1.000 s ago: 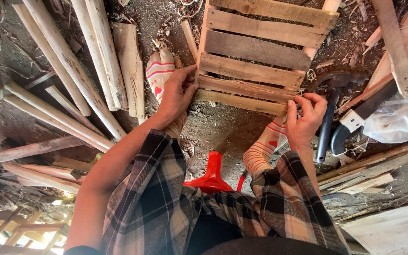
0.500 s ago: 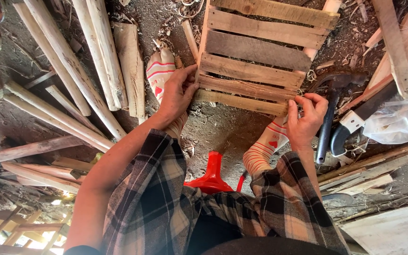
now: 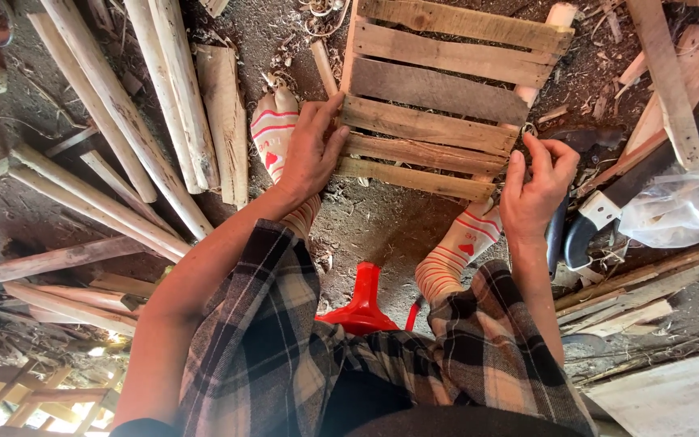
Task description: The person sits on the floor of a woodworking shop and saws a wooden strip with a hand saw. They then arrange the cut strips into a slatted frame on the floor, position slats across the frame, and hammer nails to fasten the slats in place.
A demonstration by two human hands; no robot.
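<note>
Left hand (image 3: 311,154) spread flat on the slatted wooden panel (image 3: 438,97); right hand (image 3: 534,190) pinches something tiny, probably steadying for nailing.

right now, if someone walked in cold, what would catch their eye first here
Most striking is the slatted wooden frame lying on the dirt floor at top centre, with the left hand pressed flat on its near left corner and the right hand pinching at its near right corner. Below it, striped socks flank a bright red stool. Pale peeled poles fan across the left side.
</note>
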